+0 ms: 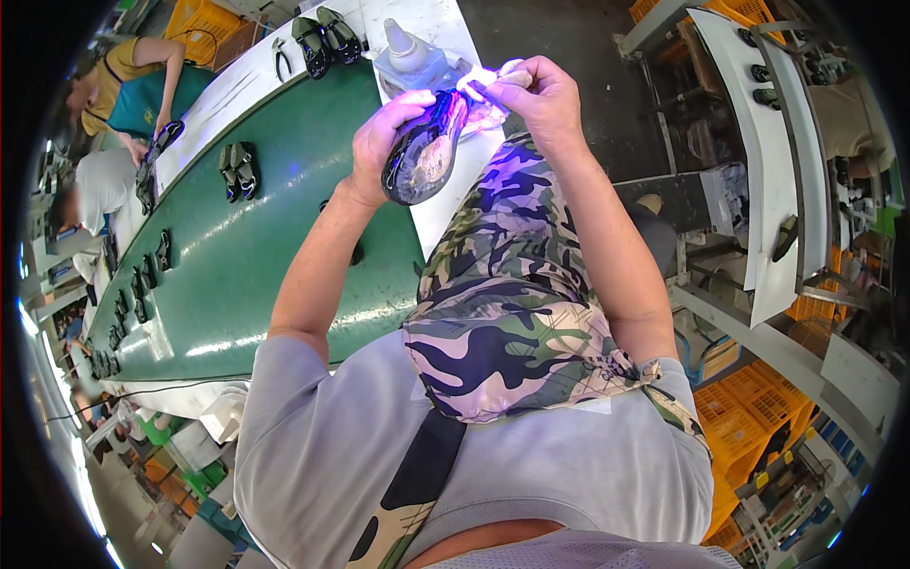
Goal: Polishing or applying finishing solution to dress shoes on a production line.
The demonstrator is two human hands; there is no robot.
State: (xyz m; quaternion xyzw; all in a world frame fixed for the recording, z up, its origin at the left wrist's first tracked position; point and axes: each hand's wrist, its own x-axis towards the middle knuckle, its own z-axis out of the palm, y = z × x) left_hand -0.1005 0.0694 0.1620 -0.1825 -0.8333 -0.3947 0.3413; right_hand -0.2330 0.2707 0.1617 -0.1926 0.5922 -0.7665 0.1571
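Observation:
My left hand [382,140] is closed around a glossy black shoe [402,173], held up with its worn-looking, pale-patched inside or underside facing me; I cannot tell which. Violet light falls across the far end of the shoe. My right hand [542,100] is closed in a pinch right beside that lit end, with pale coverings on its fingertips. A bright white glow [477,82] hides what, if anything, the fingers hold. Just beyond both hands stands a clear squeeze bottle [408,59] with a pointed white nozzle, on the white tabletop [452,33].
A green belt [284,218] runs along my left, carrying a pair of black shoes [238,171] and several smaller-looking ones farther off. Pliers [282,59] and another shoe pair [323,43] lie on its white border. Co-workers sit across it. Orange crates [749,417] stand at right.

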